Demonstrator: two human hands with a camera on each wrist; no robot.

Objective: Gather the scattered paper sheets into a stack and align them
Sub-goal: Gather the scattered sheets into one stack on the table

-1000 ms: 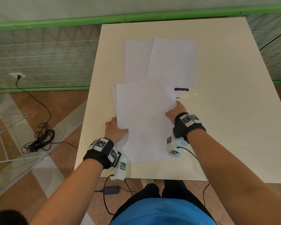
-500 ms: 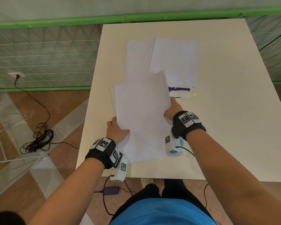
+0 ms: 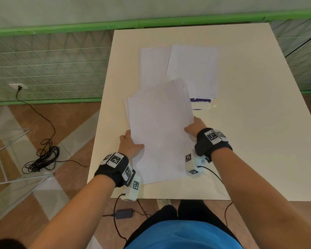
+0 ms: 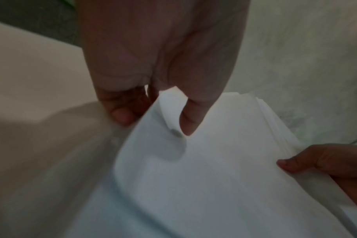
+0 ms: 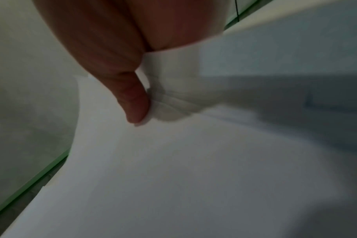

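Observation:
A bundle of several white sheets (image 3: 160,130) is held over the near part of the white table (image 3: 250,123), its far end raised. My left hand (image 3: 131,144) pinches the bundle's left edge, thumb on top (image 4: 190,116). At the right edge my right hand (image 3: 194,126) pinches the sheets with the thumb (image 5: 132,99) pressed on top; its fingers are hidden beneath the paper. Two more white sheets lie flat further back: one at the left (image 3: 153,69) and one overlapping it on the right (image 3: 192,69). A sheet with a purple printed strip (image 3: 200,103) peeks out under the right one.
A green mesh fence (image 3: 48,65) runs along the far and left sides of the table. A black cable coil (image 3: 41,157) and a power adapter (image 3: 124,213) lie on the tiled floor. The right half of the table is bare.
Both hands have lifted the bundle's far end off the table and drawn it slightly nearer and to the left; more of the purple-printed sheet shows. The far sheets have not moved.

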